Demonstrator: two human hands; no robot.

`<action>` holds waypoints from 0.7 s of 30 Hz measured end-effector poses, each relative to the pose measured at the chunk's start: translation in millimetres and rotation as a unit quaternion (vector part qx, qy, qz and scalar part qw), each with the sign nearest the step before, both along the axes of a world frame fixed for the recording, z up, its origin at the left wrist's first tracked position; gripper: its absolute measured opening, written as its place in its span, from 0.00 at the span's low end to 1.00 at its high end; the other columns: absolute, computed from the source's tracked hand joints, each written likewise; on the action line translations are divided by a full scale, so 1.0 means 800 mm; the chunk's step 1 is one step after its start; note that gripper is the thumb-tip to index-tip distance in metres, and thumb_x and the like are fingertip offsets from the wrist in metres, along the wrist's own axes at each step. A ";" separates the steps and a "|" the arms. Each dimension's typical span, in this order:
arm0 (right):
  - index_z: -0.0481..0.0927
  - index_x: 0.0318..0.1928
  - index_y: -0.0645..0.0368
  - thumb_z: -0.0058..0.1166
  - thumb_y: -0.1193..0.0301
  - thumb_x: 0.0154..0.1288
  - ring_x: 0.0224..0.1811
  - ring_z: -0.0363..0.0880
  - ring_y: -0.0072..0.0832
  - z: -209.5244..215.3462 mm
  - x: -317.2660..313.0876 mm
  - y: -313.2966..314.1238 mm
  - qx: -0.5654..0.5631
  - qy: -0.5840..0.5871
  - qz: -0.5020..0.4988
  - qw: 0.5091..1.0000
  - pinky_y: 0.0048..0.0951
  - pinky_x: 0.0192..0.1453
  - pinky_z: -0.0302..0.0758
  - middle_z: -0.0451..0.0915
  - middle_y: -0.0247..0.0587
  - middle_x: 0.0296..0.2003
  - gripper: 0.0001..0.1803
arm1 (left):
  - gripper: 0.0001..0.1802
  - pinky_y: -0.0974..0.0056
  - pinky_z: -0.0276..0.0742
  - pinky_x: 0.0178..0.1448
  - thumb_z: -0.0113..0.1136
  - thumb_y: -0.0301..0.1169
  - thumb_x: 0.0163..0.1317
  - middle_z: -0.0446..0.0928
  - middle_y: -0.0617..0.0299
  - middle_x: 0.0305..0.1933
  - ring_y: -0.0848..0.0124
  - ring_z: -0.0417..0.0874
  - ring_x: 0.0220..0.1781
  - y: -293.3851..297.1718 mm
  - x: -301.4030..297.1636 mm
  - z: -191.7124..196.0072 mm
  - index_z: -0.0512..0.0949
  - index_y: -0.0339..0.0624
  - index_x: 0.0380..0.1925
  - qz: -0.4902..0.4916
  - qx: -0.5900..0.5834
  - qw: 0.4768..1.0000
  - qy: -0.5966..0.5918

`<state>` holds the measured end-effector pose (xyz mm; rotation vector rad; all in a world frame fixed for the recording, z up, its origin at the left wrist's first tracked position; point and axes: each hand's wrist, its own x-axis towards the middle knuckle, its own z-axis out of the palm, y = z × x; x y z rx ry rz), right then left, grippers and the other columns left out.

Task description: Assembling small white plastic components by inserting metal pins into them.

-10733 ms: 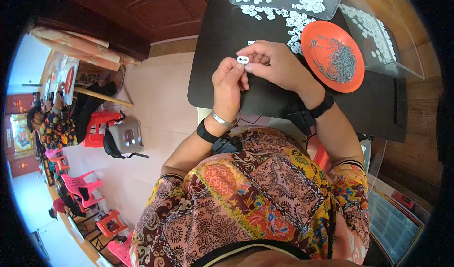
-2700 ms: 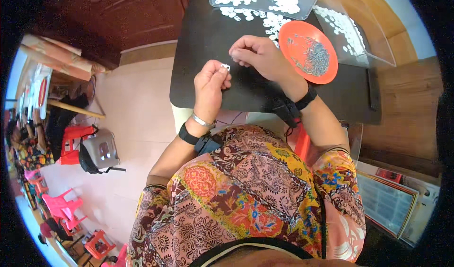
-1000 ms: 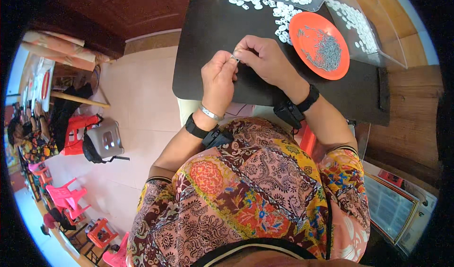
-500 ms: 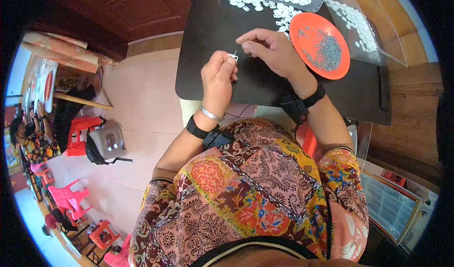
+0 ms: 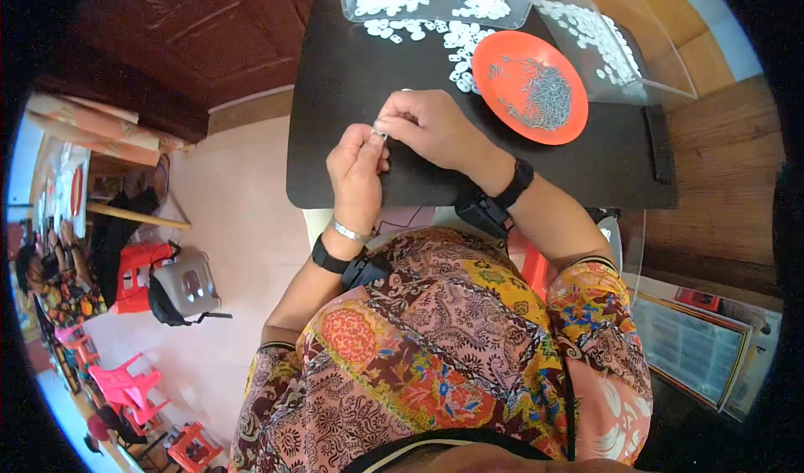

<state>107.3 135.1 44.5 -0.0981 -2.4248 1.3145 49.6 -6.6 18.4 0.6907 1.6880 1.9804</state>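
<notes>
My left hand (image 5: 356, 171) is closed, pinching a small white plastic cable clip (image 5: 380, 134) between thumb and forefinger above the dark table. My right hand (image 5: 435, 129) meets it there, its thumb and finger closed on the clip's upper side. They hide most of the clip and any nail in it. Right of my hands rests an orange plate (image 5: 483, 64) holding a heap of small grey nails (image 5: 548, 98). Beyond my hands, many loose white clips (image 5: 461, 47) lie on the table (image 5: 335, 62), near the plate's far left rim.
At the table's far edge a clear plastic tray (image 5: 526, 8) holds more white clips. Another clear container (image 5: 662, 79) with clips stands beyond the plate. To the left, a grey and red chair (image 5: 188, 284) and a pink chair (image 5: 126, 389) stand on the floor, with people farther off.
My right hand has come over to my left and closed at the clip, covering the nail that stood up from it. The view has shifted, so the table sits farther left.
</notes>
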 end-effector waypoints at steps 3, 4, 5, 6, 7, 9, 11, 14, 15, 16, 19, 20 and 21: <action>0.76 0.26 0.63 0.56 0.69 0.57 0.20 0.72 0.28 -0.003 0.001 -0.002 0.025 0.022 -0.022 0.999 0.28 0.26 0.68 0.75 0.43 0.20 0.10 | 0.08 0.74 0.63 0.27 0.49 0.27 0.63 0.70 0.68 0.21 0.81 0.67 0.22 0.001 0.001 -0.001 0.72 0.37 0.25 0.009 0.004 1.000 0.001; 0.75 0.26 0.63 0.55 0.69 0.57 0.19 0.72 0.29 -0.003 0.001 -0.001 0.043 0.025 -0.026 0.998 0.28 0.26 0.67 0.75 0.43 0.20 0.10 | 0.08 0.74 0.63 0.27 0.49 0.27 0.63 0.70 0.68 0.21 0.81 0.67 0.22 0.002 0.000 -0.001 0.73 0.37 0.25 0.003 0.004 1.000 -0.001; 0.75 0.26 0.63 0.55 0.69 0.57 0.19 0.72 0.29 -0.002 0.000 0.000 0.043 0.026 -0.027 0.998 0.28 0.26 0.67 0.75 0.43 0.20 0.10 | 0.08 0.74 0.63 0.27 0.49 0.27 0.63 0.70 0.68 0.21 0.81 0.67 0.22 0.002 -0.001 -0.001 0.73 0.37 0.26 -0.003 0.003 1.000 -0.003; 0.75 0.25 0.63 0.55 0.69 0.57 0.19 0.71 0.29 -0.002 0.000 0.001 0.051 0.034 -0.020 0.998 0.29 0.26 0.67 0.74 0.43 0.19 0.10 | 0.08 0.74 0.63 0.27 0.49 0.27 0.63 0.70 0.68 0.21 0.81 0.67 0.22 0.002 -0.001 -0.002 0.73 0.37 0.26 -0.002 0.004 1.000 -0.002; 0.74 0.24 0.63 0.55 0.69 0.57 0.19 0.71 0.29 -0.001 0.000 0.001 0.059 0.041 -0.014 0.997 0.29 0.25 0.67 0.73 0.43 0.19 0.10 | 0.08 0.74 0.63 0.26 0.49 0.28 0.63 0.70 0.68 0.21 0.81 0.67 0.22 0.002 -0.002 -0.003 0.73 0.37 0.26 -0.007 0.002 1.000 0.002; 0.74 0.24 0.63 0.55 0.69 0.57 0.19 0.70 0.29 0.002 0.001 0.002 0.055 0.029 -0.005 0.998 0.29 0.25 0.66 0.73 0.43 0.19 0.11 | 0.09 0.74 0.64 0.26 0.49 0.28 0.63 0.71 0.68 0.21 0.81 0.67 0.22 0.001 -0.002 -0.004 0.73 0.36 0.26 -0.011 0.002 1.000 0.007; 0.73 0.24 0.63 0.55 0.69 0.57 0.19 0.70 0.29 0.004 0.002 0.001 0.055 0.019 0.004 0.998 0.29 0.26 0.66 0.73 0.43 0.19 0.11 | 0.09 0.74 0.64 0.27 0.49 0.27 0.62 0.71 0.68 0.21 0.81 0.68 0.22 0.000 -0.001 -0.004 0.74 0.36 0.26 -0.014 0.002 1.000 0.021; 0.73 0.24 0.63 0.56 0.69 0.58 0.19 0.69 0.28 0.003 0.002 0.000 0.063 0.042 -0.001 0.997 0.29 0.25 0.66 0.73 0.42 0.19 0.11 | 0.09 0.74 0.64 0.27 0.49 0.27 0.62 0.71 0.68 0.21 0.81 0.68 0.23 0.000 -0.002 -0.003 0.74 0.36 0.25 -0.010 0.005 1.000 0.006; 0.75 0.27 0.63 0.55 0.68 0.59 0.21 0.71 0.27 0.006 0.005 -0.001 0.056 -0.001 -0.001 0.998 0.28 0.27 0.68 0.75 0.42 0.21 0.10 | 0.08 0.74 0.64 0.27 0.49 0.27 0.63 0.70 0.68 0.21 0.82 0.68 0.23 -0.001 -0.002 -0.002 0.73 0.37 0.25 -0.011 0.007 1.000 -0.001; 0.77 0.29 0.63 0.55 0.67 0.60 0.23 0.73 0.25 0.010 0.006 0.001 0.049 -0.044 -0.001 0.998 0.27 0.29 0.69 0.76 0.41 0.22 0.10 | 0.08 0.74 0.64 0.27 0.49 0.27 0.63 0.70 0.68 0.21 0.82 0.68 0.23 0.000 -0.004 -0.002 0.73 0.37 0.25 -0.009 0.015 1.000 0.000; 0.79 0.36 0.63 0.52 0.66 0.64 0.30 0.76 0.23 0.035 0.011 0.011 0.031 -0.041 -0.029 0.998 0.25 0.37 0.73 0.79 0.40 0.28 0.11 | 0.08 0.76 0.62 0.28 0.47 0.27 0.64 0.71 0.69 0.22 0.82 0.68 0.23 -0.004 -0.007 -0.003 0.72 0.41 0.26 -0.018 0.024 0.999 -0.043; 0.79 0.41 0.63 0.49 0.66 0.66 0.37 0.78 0.23 0.046 0.011 0.028 0.007 -0.093 -0.038 0.995 0.25 0.44 0.73 0.81 0.38 0.33 0.13 | 0.08 0.76 0.62 0.28 0.47 0.27 0.64 0.71 0.69 0.21 0.82 0.68 0.22 -0.005 -0.009 -0.002 0.71 0.42 0.26 -0.021 0.039 0.998 -0.055; 0.80 0.39 0.64 0.49 0.67 0.66 0.37 0.78 0.22 0.062 0.010 0.042 0.100 -0.095 -0.075 0.988 0.26 0.44 0.74 0.81 0.37 0.33 0.12 | 0.08 0.76 0.61 0.28 0.47 0.27 0.64 0.70 0.69 0.21 0.82 0.68 0.22 -0.007 -0.010 -0.001 0.71 0.42 0.25 -0.025 0.053 0.996 -0.067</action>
